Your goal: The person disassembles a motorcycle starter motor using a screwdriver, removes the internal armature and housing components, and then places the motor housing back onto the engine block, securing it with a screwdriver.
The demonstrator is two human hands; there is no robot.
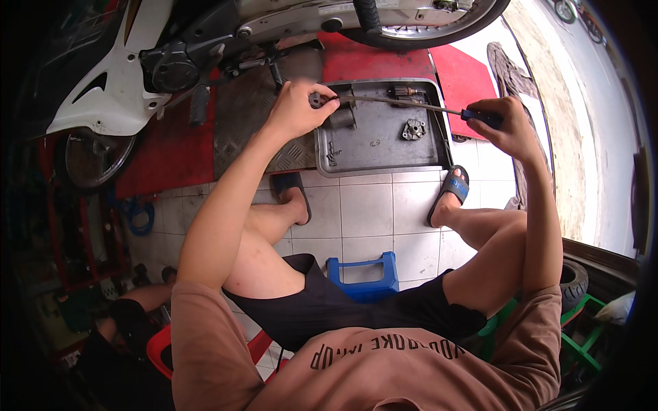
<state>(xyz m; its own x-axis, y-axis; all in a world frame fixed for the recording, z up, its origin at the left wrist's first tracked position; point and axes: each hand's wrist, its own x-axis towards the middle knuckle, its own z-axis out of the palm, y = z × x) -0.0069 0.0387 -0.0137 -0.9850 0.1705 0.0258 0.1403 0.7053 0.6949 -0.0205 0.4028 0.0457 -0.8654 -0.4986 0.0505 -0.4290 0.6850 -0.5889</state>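
Note:
My left hand (299, 109) pinches a small dark round metal part (314, 100) over the left end of a grey metal tray (380, 170). My right hand (508, 131), above the tray's right side, grips the dark blue handle (476, 116) of a long screwdriver. Its thin shaft (411, 104) reaches across the tray to my left fingers; whether the tip touches the part is unclear. In the tray lie a cast metal component (413, 129), other metal parts (404, 92) and small pieces (332, 155).
A white motorbike (103, 96) lies across the top, above red and checkered metal platforms (146, 171). A blue stool (361, 272) stands between my legs. Another person's leg (140, 296) is at lower left; a tyre (574, 282) and green stool (582, 335) are at right.

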